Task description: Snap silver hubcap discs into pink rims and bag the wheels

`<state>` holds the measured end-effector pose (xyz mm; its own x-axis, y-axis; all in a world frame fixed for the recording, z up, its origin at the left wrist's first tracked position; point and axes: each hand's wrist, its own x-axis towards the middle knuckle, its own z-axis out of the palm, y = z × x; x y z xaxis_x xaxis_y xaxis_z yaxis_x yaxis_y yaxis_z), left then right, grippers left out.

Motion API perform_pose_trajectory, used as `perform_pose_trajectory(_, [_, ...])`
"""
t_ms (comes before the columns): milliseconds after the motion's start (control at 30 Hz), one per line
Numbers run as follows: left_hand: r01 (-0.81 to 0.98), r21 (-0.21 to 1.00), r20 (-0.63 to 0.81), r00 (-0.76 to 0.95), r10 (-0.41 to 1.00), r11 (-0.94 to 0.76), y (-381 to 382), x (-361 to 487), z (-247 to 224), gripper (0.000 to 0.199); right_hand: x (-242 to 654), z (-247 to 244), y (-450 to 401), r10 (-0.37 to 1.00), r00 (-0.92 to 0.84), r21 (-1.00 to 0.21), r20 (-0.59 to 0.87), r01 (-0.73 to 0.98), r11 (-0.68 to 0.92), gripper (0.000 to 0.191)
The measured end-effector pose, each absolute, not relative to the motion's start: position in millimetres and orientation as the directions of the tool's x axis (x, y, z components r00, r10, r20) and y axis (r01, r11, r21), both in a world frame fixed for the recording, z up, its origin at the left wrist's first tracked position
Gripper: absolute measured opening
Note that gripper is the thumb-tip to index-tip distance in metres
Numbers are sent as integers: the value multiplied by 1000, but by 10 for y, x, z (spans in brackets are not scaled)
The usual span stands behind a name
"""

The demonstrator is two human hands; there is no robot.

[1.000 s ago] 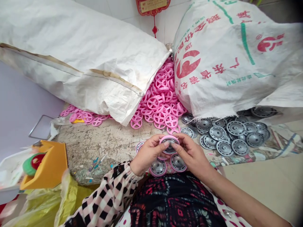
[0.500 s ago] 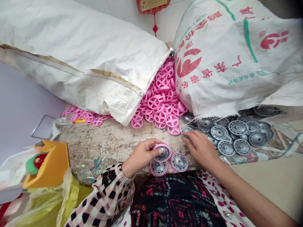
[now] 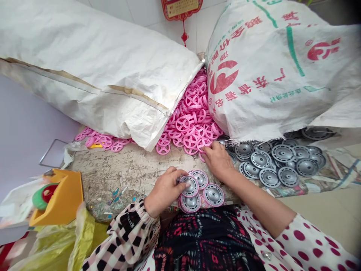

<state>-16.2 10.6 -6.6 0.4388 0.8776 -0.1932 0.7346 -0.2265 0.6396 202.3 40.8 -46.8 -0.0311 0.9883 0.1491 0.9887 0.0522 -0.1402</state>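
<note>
My left hand [image 3: 164, 191] sits over a small cluster of grey ribbed discs set in pink rings, its fingers on the rim of the top one [image 3: 189, 186]. Three more ringed discs lie close by, with one [image 3: 213, 195] to the right and one [image 3: 190, 202] below. My right hand [image 3: 217, 160] reaches forward, fingertips on the near edge of a heap of pink spoked plastic rings [image 3: 191, 120]. One ring [image 3: 203, 143] lies just beyond those fingers. Loose grey ribbed discs [image 3: 282, 153] spread out to the right of that hand.
Two bulging white woven sacks [image 3: 98, 75] [image 3: 270, 75] lean over the heap. A stained, worn work surface [image 3: 118, 175] lies under everything. A yellow box [image 3: 60, 197] and yellow plastic bag [image 3: 84, 237] stand at lower left, and a wire frame [image 3: 53, 153] beyond them.
My right hand has moved from the grey discs up and left to the edge of the pink rings. The ringed disc under my left hand now lies lower, among the cluster.
</note>
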Motion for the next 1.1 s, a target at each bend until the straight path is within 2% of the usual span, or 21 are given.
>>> perform_pose_trajectory(100, [720, 660, -172, 425, 889, -216, 109, -151, -71, 26, 2020, -533, 468, 981, -47, -185, 188, 979, 83, 25])
perform_pose_trajectory(200, [623, 777, -163, 337, 927, -90, 121, -84, -48, 28, 2012, -525, 386, 953, -101, -245, 285, 954, 174, 24])
perform_pose_trajectory(300, [341, 916, -307, 253, 918, 212, 145, 39, 20, 44, 1942, -444, 158, 857, -220, -326, 465, 858, 397, 22])
perform_pose_trajectory(367, [104, 913, -408, 277, 870, 395, 167, 119, 63, 44, 1895, -394, -15, 762, -330, -326, 558, 757, 566, 21])
perform_pose_trajectory(433, [-65, 864, -462, 291, 838, 499, 189, 171, 82, 33, 1900, -377, -145, 697, -382, -309, 607, 694, 650, 20])
perform_pose_trajectory(500, [-149, 830, -492, 258, 832, 537, 203, 183, 75, 21, 1982, -393, -206, 713, -329, -302, 619, 738, 603, 19])
perform_pose_trajectory(567, [-188, 817, -503, 229, 833, 545, 207, 167, 59, 17, 2120, -429, -207, 800, -233, -263, 553, 863, 432, 22])
perform_pose_trajectory(633, [-219, 801, -511, 235, 827, 557, 201, 146, 50, 16, 2253, -469, -179, 895, -147, -146, 421, 963, 227, 27])
perform_pose_trajectory(700, [-255, 775, -522, 256, 814, 578, 188, 137, 50, 15, 2334, -505, -153, 955, -89, -15, 284, 995, 98, 32])
perform_pose_trajectory(767, [-290, 748, -533, 273, 801, 597, 178, 144, 54, 13, 2355, -538, -139, 979, -65, 64, 196, 996, 54, 36])
perform_pose_trajectory(867, [-313, 716, -549, 300, 780, 624, 174, 159, 58, 12, 2349, -575, -133, 986, -96, 117, 134, 990, 81, 34])
perform_pose_trajectory(1000, [-311, 698, -565, 314, 763, 645, 171, 161, 56, 12, 2393, -521, -142, 968, -162, 84, 190, 985, 149, 35])
perform_pose_trajectory(1067, [-317, 702, -558, 309, 770, 637, 159, 170, 51, 12, 2394, -410, -160, 948, -114, -41, 296, 990, 132, 32])
perform_pose_trajectory(1100, [-319, 708, -550, 309, 775, 630, 150, 182, 48, 12, 2372, -336, -172, 930, -59, -148, 362, 982, 120, 30])
